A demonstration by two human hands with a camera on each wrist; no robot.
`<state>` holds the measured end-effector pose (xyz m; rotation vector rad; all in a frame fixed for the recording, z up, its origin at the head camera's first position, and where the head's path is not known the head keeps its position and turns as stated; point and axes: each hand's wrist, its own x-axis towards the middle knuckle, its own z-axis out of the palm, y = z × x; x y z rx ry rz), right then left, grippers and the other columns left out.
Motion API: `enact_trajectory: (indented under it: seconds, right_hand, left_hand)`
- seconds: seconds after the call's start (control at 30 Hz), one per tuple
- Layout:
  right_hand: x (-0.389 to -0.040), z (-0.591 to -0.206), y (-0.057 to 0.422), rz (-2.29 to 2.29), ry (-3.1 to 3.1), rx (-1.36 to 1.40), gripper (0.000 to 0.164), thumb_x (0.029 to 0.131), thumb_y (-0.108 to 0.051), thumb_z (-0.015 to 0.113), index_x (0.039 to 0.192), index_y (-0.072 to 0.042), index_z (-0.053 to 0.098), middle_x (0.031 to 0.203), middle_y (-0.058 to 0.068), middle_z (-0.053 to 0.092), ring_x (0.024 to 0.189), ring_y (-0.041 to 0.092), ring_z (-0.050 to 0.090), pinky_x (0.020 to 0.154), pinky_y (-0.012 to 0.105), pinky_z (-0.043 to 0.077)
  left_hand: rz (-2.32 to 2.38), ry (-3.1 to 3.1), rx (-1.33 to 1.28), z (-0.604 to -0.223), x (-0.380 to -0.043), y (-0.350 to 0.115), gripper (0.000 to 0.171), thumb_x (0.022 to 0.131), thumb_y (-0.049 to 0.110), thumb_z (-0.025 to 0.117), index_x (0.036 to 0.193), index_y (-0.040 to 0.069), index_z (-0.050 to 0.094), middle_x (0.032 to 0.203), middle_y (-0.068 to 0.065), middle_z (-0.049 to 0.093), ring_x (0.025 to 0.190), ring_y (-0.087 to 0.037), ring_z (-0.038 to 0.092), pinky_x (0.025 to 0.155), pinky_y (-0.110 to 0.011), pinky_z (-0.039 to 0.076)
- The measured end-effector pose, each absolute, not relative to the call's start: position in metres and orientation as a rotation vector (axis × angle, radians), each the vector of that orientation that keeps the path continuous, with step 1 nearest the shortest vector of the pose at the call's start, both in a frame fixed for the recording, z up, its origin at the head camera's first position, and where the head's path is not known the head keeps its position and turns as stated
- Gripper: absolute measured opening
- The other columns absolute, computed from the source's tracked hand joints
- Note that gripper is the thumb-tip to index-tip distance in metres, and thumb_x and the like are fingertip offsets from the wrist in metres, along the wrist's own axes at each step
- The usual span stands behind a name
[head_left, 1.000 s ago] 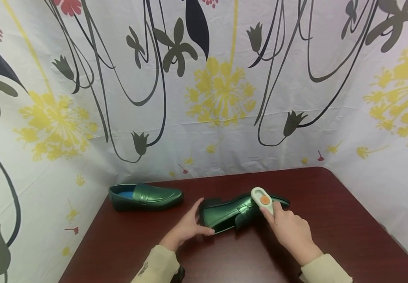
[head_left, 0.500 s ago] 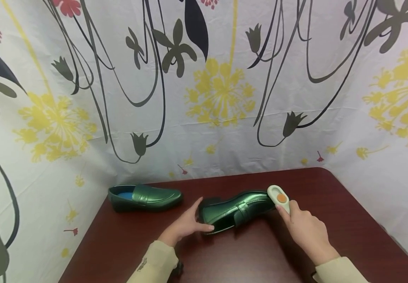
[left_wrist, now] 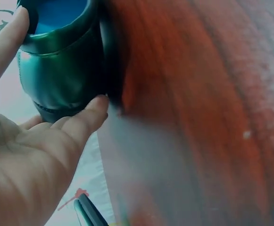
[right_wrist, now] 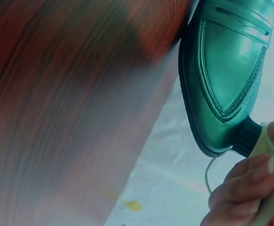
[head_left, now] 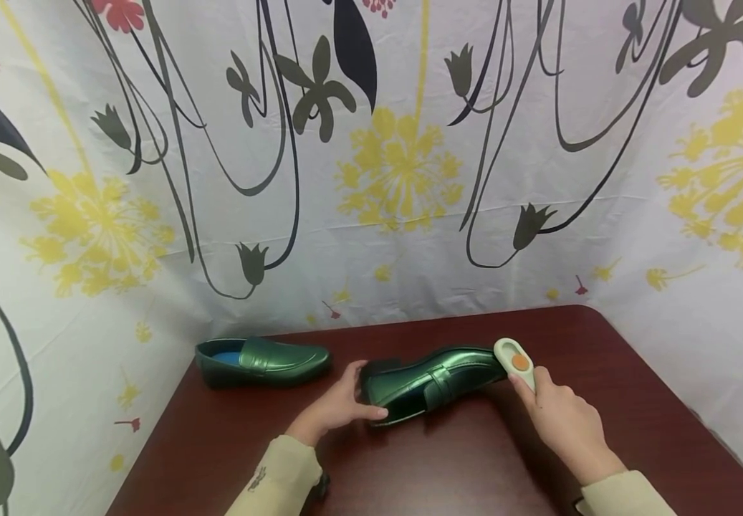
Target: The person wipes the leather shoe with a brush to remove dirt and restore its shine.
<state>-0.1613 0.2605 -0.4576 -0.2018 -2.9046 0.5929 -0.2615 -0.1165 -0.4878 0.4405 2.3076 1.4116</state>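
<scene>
A shiny green loafer point(head_left: 432, 383) is tilted on its side, its opening facing me. My left hand point(head_left: 339, 408) grips it by the heel end; in the left wrist view the thumb and fingers spread around the heel point(left_wrist: 61, 70), beside the blue insole point(left_wrist: 59, 14). My right hand point(head_left: 564, 423) holds a small brush point(head_left: 514, 362) with a pale handle and an orange round spot. In the right wrist view its dark bristles point(right_wrist: 246, 136) touch the side of the loafer's toe point(right_wrist: 217, 127). Part of the brush handle is hidden by the fingers.
A matching green loafer point(head_left: 264, 362) stands upright at the back left of the dark red-brown table point(head_left: 461, 459). Behind the table hangs a white cloth point(head_left: 403, 279) with printed flowers. A dark object lies by my left cuff, mostly hidden.
My right hand has moved the brush rightward along the loafer, from near its strap to the toe tip. The left hand keeps its hold, and the loafer has barely shifted.
</scene>
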Motion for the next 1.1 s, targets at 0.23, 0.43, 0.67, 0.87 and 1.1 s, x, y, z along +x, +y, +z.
enact_trajectory:
  seconds: [0.23, 0.43, 0.67, 0.87, 1.1]
  right_hand:
    - [-0.164, -0.458, 0.268, 0.608, -2.931, -0.223, 0.073, 0.102, -0.068, 0.025, 0.115, 0.0, 0.047, 0.068, 0.013, 0.058, 0.056, 0.03, 0.057, 0.044, 0.044, 0.038]
    - [-0.162, -0.459, 0.272, 0.617, -2.919, -0.233, 0.071, 0.103, -0.067, 0.026, 0.111, 0.0, 0.047, 0.067, 0.013, 0.058, 0.056, 0.03, 0.058, 0.044, 0.044, 0.038]
    - [-0.16, -0.459, 0.279, 0.613, -2.922, -0.242, 0.072, 0.103, -0.066, 0.026, 0.11, 0.003, 0.046, 0.066, 0.014, 0.057, 0.054, 0.03, 0.057, 0.044, 0.043, 0.039]
    - [-0.157, -0.463, 0.283, 0.586, -2.917, -0.251, 0.069, 0.104, -0.063, 0.031, 0.108, 0.003, 0.047, 0.067, 0.017, 0.059, 0.054, 0.033, 0.057, 0.044, 0.046, 0.04]
    - [-0.155, -0.469, 0.283, 0.575, -2.908, -0.247, 0.067, 0.104, -0.063, 0.032, 0.107, 0.002, 0.047, 0.066, 0.016, 0.058, 0.054, 0.034, 0.057, 0.043, 0.046, 0.039]
  left_hand:
    - [1.282, 2.39, 0.445, -0.479, -0.267, -0.116, 0.107, 0.08, 0.044, 0.085, 0.162, 0.013, 0.022, 0.167, -0.013, 0.026, 0.151, -0.037, 0.03, 0.118, -0.058, 0.032]
    - [1.203, 2.449, 0.482, -0.475, -0.269, -0.113, 0.101, 0.083, 0.043, 0.082, 0.161, 0.01, 0.026, 0.166, -0.014, 0.028, 0.15, -0.038, 0.031, 0.117, -0.06, 0.032]
    - [1.135, 2.503, 0.509, -0.467, -0.271, -0.111, 0.086, 0.093, 0.046, 0.07, 0.159, 0.007, 0.03, 0.165, -0.016, 0.03, 0.151, -0.038, 0.029, 0.118, -0.06, 0.031]
    - [1.378, 2.418, 0.412, -0.466, -0.279, -0.105, 0.065, 0.102, 0.044, 0.058, 0.154, 0.008, 0.042, 0.159, -0.02, 0.04, 0.141, -0.038, 0.046, 0.102, -0.051, 0.052]
    - [1.431, 2.495, 0.463, -0.471, -0.284, -0.099, 0.053, 0.105, 0.05, 0.046, 0.149, 0.021, 0.051, 0.156, -0.013, 0.047, 0.134, -0.037, 0.054, 0.099, -0.052, 0.053]
